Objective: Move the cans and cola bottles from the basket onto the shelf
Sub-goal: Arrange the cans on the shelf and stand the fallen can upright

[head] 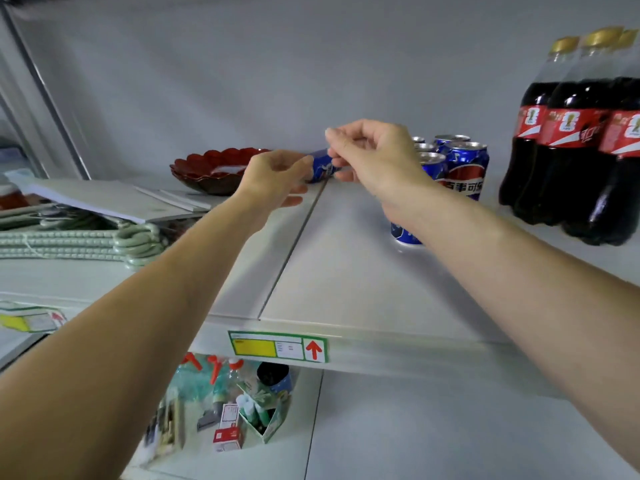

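Observation:
A blue Pepsi can (321,169) is held just above the back of the white shelf (346,278), between both hands. My left hand (277,178) grips its left side with thumb and fingertips. My right hand (374,157) pinches its right side with curled fingers. Several more Pepsi cans (464,168) stand upright in a cluster right of my right hand. One further can (404,235) is mostly hidden behind my right forearm. Three cola bottles (571,150) with gold caps stand at the far right. The basket is out of view.
A red scalloped bowl (214,171) sits at the back left of the shelf, with papers (114,199) and green hangers (79,240) further left. A price label (277,346) marks the front edge. The lower shelf holds small boxes and bottles (242,410).

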